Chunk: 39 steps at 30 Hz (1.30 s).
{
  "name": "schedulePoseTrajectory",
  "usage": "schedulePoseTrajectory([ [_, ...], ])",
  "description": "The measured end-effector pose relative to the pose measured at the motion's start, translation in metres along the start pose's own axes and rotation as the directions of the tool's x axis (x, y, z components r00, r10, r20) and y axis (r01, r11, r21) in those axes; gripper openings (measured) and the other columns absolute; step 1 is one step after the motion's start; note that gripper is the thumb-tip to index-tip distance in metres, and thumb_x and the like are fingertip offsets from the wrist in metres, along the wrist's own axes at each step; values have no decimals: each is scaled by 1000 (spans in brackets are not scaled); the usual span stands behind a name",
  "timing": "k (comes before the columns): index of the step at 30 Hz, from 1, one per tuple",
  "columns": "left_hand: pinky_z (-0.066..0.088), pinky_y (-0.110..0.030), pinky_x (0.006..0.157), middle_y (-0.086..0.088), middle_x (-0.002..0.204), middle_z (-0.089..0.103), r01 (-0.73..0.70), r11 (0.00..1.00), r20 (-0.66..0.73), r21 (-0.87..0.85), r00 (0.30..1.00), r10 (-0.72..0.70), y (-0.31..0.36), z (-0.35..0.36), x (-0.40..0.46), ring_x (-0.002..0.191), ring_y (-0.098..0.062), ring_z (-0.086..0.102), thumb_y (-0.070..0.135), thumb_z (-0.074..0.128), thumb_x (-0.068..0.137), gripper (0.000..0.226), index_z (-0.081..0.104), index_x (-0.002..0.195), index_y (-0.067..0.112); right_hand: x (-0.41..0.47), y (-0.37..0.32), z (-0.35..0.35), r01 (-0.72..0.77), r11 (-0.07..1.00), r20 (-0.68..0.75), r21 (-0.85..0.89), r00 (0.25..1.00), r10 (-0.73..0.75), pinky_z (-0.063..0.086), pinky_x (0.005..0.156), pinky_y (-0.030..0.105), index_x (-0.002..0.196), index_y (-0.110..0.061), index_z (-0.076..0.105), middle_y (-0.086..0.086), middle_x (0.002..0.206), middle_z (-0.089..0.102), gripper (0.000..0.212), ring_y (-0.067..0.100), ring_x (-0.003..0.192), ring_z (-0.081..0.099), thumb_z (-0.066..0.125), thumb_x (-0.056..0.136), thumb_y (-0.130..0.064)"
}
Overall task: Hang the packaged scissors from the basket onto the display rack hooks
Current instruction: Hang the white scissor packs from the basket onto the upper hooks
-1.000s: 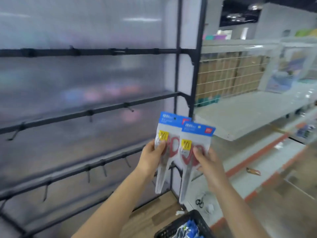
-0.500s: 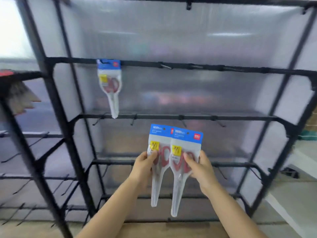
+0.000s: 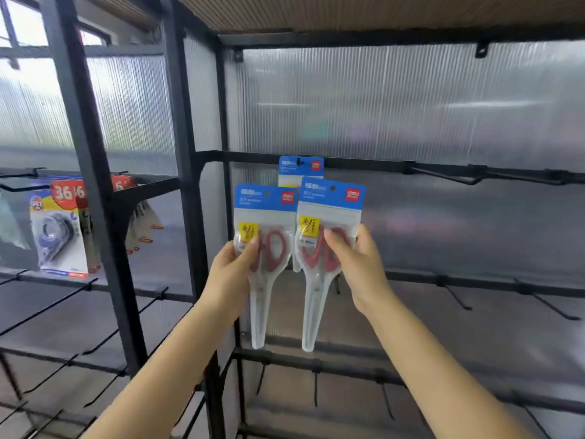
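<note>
I hold up two packs of red-handled scissors with blue header cards in front of the black display rack. My left hand (image 3: 232,274) pinches the left pack (image 3: 265,217) at the handles. My right hand (image 3: 356,264) pinches the right pack (image 3: 330,204) the same way. Behind them a third pack (image 3: 300,167) hangs on a hook from the rack's crossbar (image 3: 364,164). More bare hooks (image 3: 443,175) stick out of that bar to the right. The basket is out of view.
A black upright post (image 3: 186,185) splits the rack into bays. The left bay holds hanging tape packs (image 3: 58,229) and card-backed items (image 3: 142,226). Lower bars carry several bare hooks (image 3: 456,297). A ribbed translucent panel (image 3: 411,106) backs the rack.
The view swung left and up from the side shelves and basket to the rack bay. Both packs rose with my hands and now sit right in front of the hanging pack.
</note>
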<state>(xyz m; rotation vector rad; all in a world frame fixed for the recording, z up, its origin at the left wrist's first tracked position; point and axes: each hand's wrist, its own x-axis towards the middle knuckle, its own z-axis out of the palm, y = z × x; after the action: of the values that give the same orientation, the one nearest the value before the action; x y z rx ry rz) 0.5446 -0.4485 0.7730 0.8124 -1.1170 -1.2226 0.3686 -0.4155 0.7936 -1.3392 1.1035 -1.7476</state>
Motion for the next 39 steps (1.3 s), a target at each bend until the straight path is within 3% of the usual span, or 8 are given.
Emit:
schedulePoseTrajectory([
  [5, 51, -44, 90, -11, 100, 69, 93, 994, -40, -49, 995, -95, -16, -31, 27, 93, -26, 65, 25, 55, 92, 23, 61, 108, 9, 19, 19, 19, -45, 999, -119, 7, 992, 46, 47, 57, 8, 99, -19, 55, -9, 90, 64, 9, -1, 78, 61, 60, 91, -19],
  [12, 52, -41, 85, -7, 99, 71, 104, 992, -28, -66, 994, -106, -11, -31, 61, 93, -24, 67, 27, 56, 92, 22, 62, 107, 12, 48, 8, 38, 42, 999, -199, -26, 979, -47, 50, 63, 14, 85, -23, 57, -12, 81, 65, 9, -1, 73, 64, 63, 88, -29],
  [22, 52, -39, 84, -6, 95, 70, 68, 992, -35, -102, 997, -72, -9, -30, 76, 87, -21, 67, 24, 53, 94, 18, 63, 103, 13, 85, -10, 50, 133, 991, -134, -11, 982, -133, 48, 61, 6, 86, -27, 61, -18, 79, 66, 10, -12, 68, 62, 63, 89, -18],
  [27, 53, -38, 80, -5, 95, 70, 74, 991, -31, -108, 996, -78, -15, -32, 78, 87, -21, 67, 24, 53, 94, 18, 63, 104, 14, 93, -7, 55, 83, 996, -161, -25, 983, -86, 51, 72, 21, 77, -27, 63, -14, 77, 67, 14, 1, 75, 65, 60, 91, -29],
  [33, 52, -33, 74, -1, 89, 71, 57, 992, -22, -112, 998, -60, -17, -38, 81, 83, -17, 67, 23, 53, 93, 15, 63, 101, 16, 101, -9, 58, 83, 994, -212, -77, 972, -98, 43, 49, 6, 69, -18, 62, -16, 61, 62, 31, -10, 53, 58, 57, 91, -39],
  [36, 52, -32, 74, -2, 91, 71, 50, 993, -10, -110, 999, -51, -18, -40, 84, 85, -17, 67, 23, 52, 93, 16, 63, 101, 15, 102, -13, 60, 123, 986, -246, -110, 958, -147, 44, 54, 13, 79, -2, 66, -5, 66, 66, 38, -3, 54, 57, 58, 91, -38],
  [39, 52, -34, 76, -3, 93, 70, 54, 993, -5, -108, 998, -55, -21, -42, 86, 87, -18, 67, 24, 53, 92, 18, 63, 104, 14, 102, -14, 62, 161, 980, -263, -119, 946, -188, 48, 63, 25, 76, -2, 66, 3, 72, 69, 36, 5, 61, 59, 59, 91, -34],
])
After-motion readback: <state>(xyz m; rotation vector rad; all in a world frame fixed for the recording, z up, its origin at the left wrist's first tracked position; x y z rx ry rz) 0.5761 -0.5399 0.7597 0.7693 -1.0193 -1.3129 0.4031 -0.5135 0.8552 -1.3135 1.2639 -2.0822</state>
